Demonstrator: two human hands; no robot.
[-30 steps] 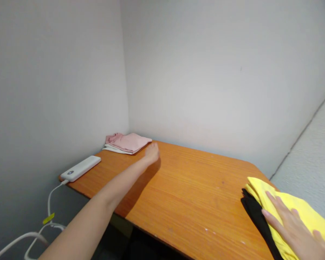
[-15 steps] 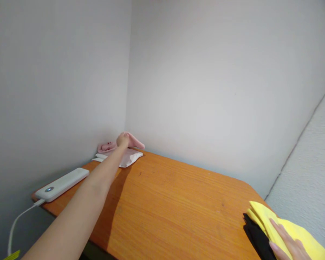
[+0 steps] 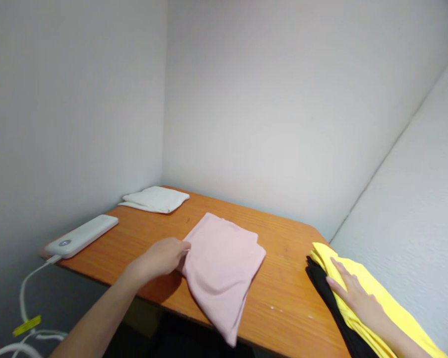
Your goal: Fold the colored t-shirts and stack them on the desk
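My left hand [image 3: 163, 257] grips the left edge of a folded pink garment [image 3: 223, 266] that lies in the middle of the orange wooden table [image 3: 142, 233], its near corner hanging over the front edge. My right hand [image 3: 353, 291] rests flat, fingers stretched out, on a yellow cloth [image 3: 373, 293] that lies over a black cloth [image 3: 326, 293] at the table's right end. A folded white cloth [image 3: 155, 199] sits in the far left corner.
A white power bank [image 3: 81, 235] lies at the table's left edge with a white cable [image 3: 26, 298] running down from it. White walls close in the table at the back and left. A pale textured surface [image 3: 414, 199] rises at the right.
My left hand reached to the corner, took the pink garment off the white cloth and pulled it to the middle of the table. My right hand stayed on the yellow cloth.
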